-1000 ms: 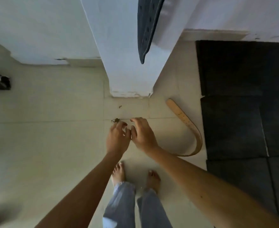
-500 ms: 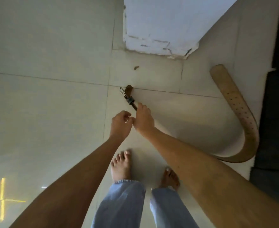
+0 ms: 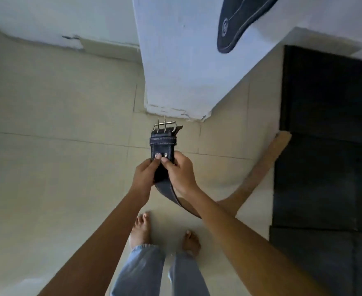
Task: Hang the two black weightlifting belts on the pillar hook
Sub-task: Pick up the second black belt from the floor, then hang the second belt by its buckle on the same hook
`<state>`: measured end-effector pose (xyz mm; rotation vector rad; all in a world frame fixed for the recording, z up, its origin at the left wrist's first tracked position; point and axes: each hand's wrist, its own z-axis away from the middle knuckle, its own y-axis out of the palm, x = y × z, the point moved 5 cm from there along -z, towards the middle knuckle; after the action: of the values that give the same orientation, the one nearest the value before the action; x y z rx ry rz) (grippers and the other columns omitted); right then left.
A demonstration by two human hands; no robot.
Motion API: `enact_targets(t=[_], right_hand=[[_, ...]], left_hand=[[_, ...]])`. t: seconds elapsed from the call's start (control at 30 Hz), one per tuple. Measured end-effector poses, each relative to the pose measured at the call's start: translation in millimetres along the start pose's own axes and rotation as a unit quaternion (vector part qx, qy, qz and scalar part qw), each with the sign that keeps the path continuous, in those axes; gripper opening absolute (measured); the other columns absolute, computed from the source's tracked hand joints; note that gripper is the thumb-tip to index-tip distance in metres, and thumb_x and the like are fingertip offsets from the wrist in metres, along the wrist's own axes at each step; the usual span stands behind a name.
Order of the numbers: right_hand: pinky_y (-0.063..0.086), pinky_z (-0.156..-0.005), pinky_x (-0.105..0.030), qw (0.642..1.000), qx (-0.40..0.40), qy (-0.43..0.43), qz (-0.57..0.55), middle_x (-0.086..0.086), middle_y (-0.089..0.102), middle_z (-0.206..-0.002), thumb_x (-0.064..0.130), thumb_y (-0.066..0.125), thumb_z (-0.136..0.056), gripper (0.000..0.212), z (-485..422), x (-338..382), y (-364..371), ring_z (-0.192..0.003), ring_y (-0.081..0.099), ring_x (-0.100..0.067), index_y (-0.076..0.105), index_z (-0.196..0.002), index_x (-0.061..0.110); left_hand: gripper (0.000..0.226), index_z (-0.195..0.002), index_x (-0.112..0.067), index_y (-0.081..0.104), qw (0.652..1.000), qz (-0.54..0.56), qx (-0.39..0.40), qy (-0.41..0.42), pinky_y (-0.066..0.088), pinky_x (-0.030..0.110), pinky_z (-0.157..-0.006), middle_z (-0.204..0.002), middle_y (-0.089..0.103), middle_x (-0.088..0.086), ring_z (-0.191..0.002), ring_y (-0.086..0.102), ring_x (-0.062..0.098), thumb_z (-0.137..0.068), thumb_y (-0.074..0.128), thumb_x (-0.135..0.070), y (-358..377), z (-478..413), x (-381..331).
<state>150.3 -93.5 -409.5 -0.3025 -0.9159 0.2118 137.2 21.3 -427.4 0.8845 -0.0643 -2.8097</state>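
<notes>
So that its buckle can meet the hook, both hands [image 3: 164, 170] grip the black belt [image 3: 162, 146] mid-frame, below the pillar [image 3: 186, 67].

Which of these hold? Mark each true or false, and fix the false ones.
1. Both hands grip the same belt. True: the left hand and right hand hold the black belt just below its buckle.
2. The buckle points toward the feet. False: the metal buckle points away, toward the pillar.
3. Another dark belt already hangs against the pillar. True: the hanging belt shows at the top.
4. The held belt's tail is fully off the floor. False: its tan inner side trails across the tiles.
</notes>
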Motion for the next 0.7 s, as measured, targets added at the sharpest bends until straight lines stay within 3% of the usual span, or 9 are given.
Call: enact_targets(t=[0.1,0.23,0.33,0.4,0.47,0.57,0.7], right_hand=[[0.055,-0.076,-0.045,0.998,-0.043,-0.009,-0.046,-0.014,0.073,-0.086,0.033,0.059,-0.088,0.03,42,73,-54,-0.085,0.069,-0.029,0.066,-0.089,0.005],[0.051,-0.068,-0.028,0.993,-0.099,-0.049,-0.048,-0.006,0.072,-0.087,0.027,0.06,-0.094,0.023,121,168,-136,-0.08,0.066,-0.021,0.069,-0.093,0.006],[0.051,-0.071,-0.036,0.986,-0.143,-0.065,-0.055,-0.012,0.072,-0.087,0.029,0.06,-0.094,0.027,186,223,-196,-0.082,0.066,-0.028,0.071,-0.094,0.004],[0.057,-0.075,-0.043,0.983,-0.148,-0.069,-0.081,-0.012,0.074,-0.087,0.036,0.061,-0.091,0.029,229,257,-224,-0.085,0.069,-0.03,0.072,-0.092,0.008],[0.059,-0.074,-0.051,0.982,-0.151,-0.078,-0.085,-0.009,0.075,-0.085,0.044,0.061,-0.084,0.035,269,285,-245,-0.083,0.071,-0.029,0.072,-0.089,0.011],[0.056,-0.076,-0.052,0.977,-0.159,-0.12,-0.079,-0.014,0.075,-0.084,0.038,0.063,-0.086,0.034,322,327,-267,-0.082,0.071,-0.03,0.072,-0.087,0.005],[0.058,-0.081,-0.047,0.959,-0.168,-0.177,-0.143,-0.009,0.076,-0.086,0.036,0.065,-0.087,0.028,372,367,-292,-0.084,0.072,-0.024,0.074,-0.088,0.01]], left_hand=[[0.022,-0.091,-0.008,0.066,0.998,-0.005,0.045,0.049,0.054,0.033,-0.073,-0.086,0.071,0.007,-0.082,0.068,0.02,-0.093,0.061,-0.03,31,71,-72],[0.021,-0.095,-0.007,0.069,0.987,-0.048,0.108,0.104,0.052,0.034,-0.069,-0.088,0.068,0.011,-0.084,0.065,0.022,-0.093,0.062,-0.026,70,180,-160],[0.02,-0.104,-0.006,0.066,0.971,-0.1,0.157,0.149,0.052,0.031,-0.065,-0.089,0.066,0.006,-0.08,0.063,0.018,-0.095,0.059,-0.022,99,267,-215],[0.018,-0.097,-0.007,0.065,0.957,-0.129,0.18,0.187,0.053,0.027,-0.06,-0.079,0.065,0.003,-0.07,0.062,0.013,-0.095,0.059,-0.023,114,323,-245],[0.024,-0.092,-0.006,0.065,0.951,-0.132,0.18,0.215,0.053,0.031,-0.064,-0.078,0.064,0.005,-0.07,0.062,0.016,-0.094,0.06,-0.029,124,373,-265],[0.03,-0.098,-0.004,0.066,0.944,-0.107,0.177,0.257,0.054,0.038,-0.07,-0.086,0.065,0.011,-0.078,0.066,0.021,-0.094,0.059,-0.033,130,438,-283],[0.03,-0.105,0.005,0.062,0.916,-0.112,0.185,0.337,0.056,0.03,-0.06,-0.084,0.065,0.009,-0.073,0.067,0.016,-0.098,0.053,-0.023,134,508,-302]])
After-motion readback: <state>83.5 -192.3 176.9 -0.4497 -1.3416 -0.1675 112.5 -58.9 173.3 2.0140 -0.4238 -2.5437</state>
